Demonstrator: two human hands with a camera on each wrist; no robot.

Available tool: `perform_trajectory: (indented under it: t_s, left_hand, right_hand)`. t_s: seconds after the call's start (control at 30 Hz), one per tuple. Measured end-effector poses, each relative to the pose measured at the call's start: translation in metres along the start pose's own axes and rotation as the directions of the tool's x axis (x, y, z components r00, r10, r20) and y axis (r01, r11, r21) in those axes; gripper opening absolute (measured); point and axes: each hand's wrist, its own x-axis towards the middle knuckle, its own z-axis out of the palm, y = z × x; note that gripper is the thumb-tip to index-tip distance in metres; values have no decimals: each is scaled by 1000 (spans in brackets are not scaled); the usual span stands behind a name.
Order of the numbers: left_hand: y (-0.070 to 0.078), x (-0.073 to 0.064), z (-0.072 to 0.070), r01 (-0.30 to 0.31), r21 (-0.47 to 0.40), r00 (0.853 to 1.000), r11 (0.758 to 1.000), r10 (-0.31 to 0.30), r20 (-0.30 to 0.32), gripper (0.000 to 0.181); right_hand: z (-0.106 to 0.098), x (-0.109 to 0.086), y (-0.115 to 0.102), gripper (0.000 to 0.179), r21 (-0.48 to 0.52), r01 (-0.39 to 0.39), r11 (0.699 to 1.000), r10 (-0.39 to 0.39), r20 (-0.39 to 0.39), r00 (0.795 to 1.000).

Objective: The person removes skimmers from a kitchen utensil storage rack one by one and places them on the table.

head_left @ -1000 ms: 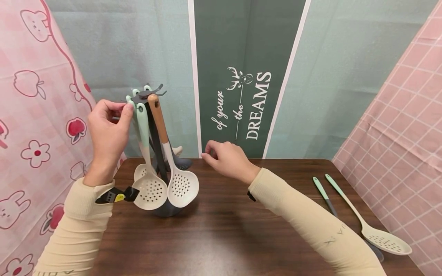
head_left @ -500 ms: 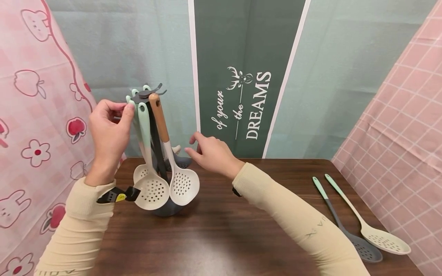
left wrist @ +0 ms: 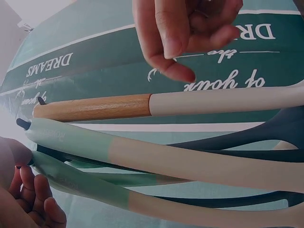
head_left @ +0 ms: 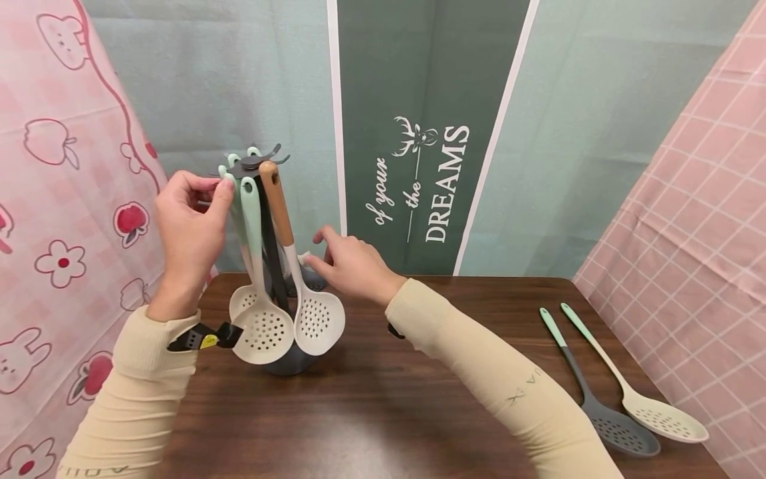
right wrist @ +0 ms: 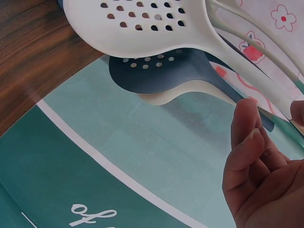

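At the top of a dark utensil stand [head_left: 292,364], my left hand [head_left: 191,229] pinches the upper end of a mint handle [left wrist: 76,180]. It belongs to a skimmer [head_left: 242,299] whose head is partly hidden behind another mint-handled skimmer [head_left: 264,332]. A white skimmer [head_left: 321,324] with a wooden handle [head_left: 278,207] hangs to the right of these. My right hand [head_left: 359,266] hovers just right of its shaft, fingers loosely bent and holding nothing. Behind it, a dark perforated utensil [right wrist: 156,71] overlaps a cream one [right wrist: 164,95].
On the table's right side lie a dark slotted spoon [head_left: 622,429] and a cream slotted spoon [head_left: 667,419], both mint-handled. Brown wooden tabletop [head_left: 395,406] spreads in front of the stand. Fabric curtains [head_left: 688,199] enclose the table at the back and sides.
My right hand has moved left, close to the wooden-handled skimmer. Its sleeve has uncovered the dark slotted spoon. The left hand keeps its pinch, and the hanging skimmers have shifted slightly.
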Motion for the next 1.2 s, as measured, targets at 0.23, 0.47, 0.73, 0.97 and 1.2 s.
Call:
perform_trajectory:
  t_s: [0.23, 0.47, 0.73, 0.97, 1.2]
  left_hand:
    - [0, -1, 0, -15, -7, 1000, 1000, 15, -3, 16]
    - [0, 0, 1, -5, -20, 1000, 1000, 5, -8, 15]
    - [-1, -1, -1, -14, 7, 1000, 1000, 14, 1, 17]
    - [0, -1, 0, -10, -1, 1000, 1000, 10, -2, 14]
    - [2, -1, -1, -14, 6, 1000, 1000, 14, 7, 17]
  right_hand:
    - [0, 8, -11, 42, 6, 24, 1000, -24, 3, 1000]
    - [1, 16, -24, 43, -13, 47, 999, -47, -15, 999]
    - [6, 22, -32, 29, -43, 50, 998, -51, -11, 999]
    - [7, 21, -31, 23, -113, 50, 992, -53, -23, 998]
    - [6, 20, -29, 22, -181, 75, 981, -83, -35, 996]
